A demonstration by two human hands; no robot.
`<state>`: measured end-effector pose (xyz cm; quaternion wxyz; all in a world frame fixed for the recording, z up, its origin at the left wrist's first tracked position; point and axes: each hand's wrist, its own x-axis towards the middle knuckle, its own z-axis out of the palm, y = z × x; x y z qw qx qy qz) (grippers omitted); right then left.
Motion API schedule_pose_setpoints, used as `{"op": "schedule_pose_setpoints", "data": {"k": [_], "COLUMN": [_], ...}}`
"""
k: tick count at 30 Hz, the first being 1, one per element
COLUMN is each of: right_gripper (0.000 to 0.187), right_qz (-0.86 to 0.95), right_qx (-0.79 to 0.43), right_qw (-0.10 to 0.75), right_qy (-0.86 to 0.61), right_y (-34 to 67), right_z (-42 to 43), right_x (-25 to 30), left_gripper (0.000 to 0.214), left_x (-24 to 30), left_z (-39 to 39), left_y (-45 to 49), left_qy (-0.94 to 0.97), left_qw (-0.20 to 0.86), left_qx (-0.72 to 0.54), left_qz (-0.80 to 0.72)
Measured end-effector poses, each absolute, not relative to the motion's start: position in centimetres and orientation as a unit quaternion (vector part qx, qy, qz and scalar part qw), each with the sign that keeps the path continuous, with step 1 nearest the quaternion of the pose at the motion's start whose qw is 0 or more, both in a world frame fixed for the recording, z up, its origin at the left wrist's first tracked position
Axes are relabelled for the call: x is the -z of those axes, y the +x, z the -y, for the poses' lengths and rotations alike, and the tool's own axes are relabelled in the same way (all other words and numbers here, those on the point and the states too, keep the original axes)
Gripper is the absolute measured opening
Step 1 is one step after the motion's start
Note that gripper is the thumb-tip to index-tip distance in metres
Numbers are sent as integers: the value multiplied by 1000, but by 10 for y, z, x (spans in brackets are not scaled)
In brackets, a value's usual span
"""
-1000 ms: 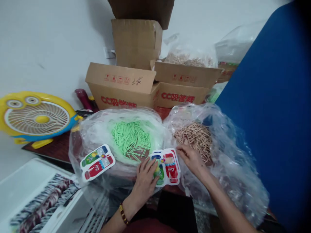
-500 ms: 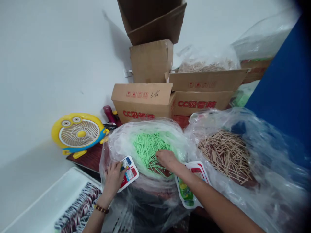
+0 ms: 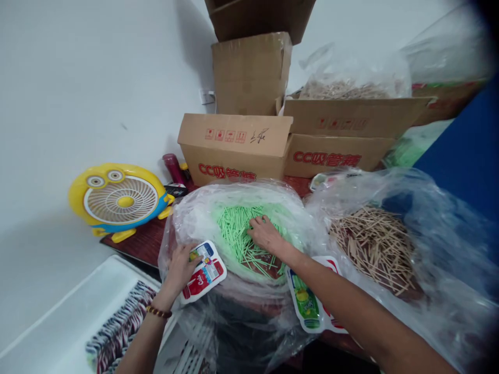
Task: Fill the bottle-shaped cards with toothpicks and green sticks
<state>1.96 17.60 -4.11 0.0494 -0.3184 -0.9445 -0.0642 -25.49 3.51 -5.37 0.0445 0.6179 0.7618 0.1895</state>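
My right hand (image 3: 265, 233) reaches into a clear bag of thin green sticks (image 3: 242, 232), fingers curled down among them. My left hand (image 3: 180, 269) rests on a small printed bottle-shaped pack (image 3: 206, 272) at the bag's left rim, fingers closed over its edge. A second such pack (image 3: 307, 304) lies under my right forearm. To the right a second clear bag holds brown sticks (image 3: 372, 246).
Cardboard boxes with red print (image 3: 234, 148) stack against the white wall behind. A yellow cartoon desk fan (image 3: 117, 200) stands at left. A white tray (image 3: 70, 317) with patterned packets sits at lower left. A blue panel (image 3: 468, 156) rises at right.
My right hand went from the brown sticks across to the green sticks. My left hand left the middle pack and took the left one. The view swung left.
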Motion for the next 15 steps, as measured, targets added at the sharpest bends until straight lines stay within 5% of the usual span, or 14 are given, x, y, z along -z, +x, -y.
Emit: {"op": "schedule_pose_setpoints", "data": {"k": [15], "right_gripper": [32], "right_qz": [942], "right_qx": [-29], "right_qw": [94], "right_qy": [-322], "right_y": [35], "right_z": [-183], "right_x": [48], "left_gripper": [14], "left_x": [37], "left_z": [-44], "left_y": [-257], "left_qy": [630], "left_qw": [15], "left_qx": [-247], "left_qz": [-736]}}
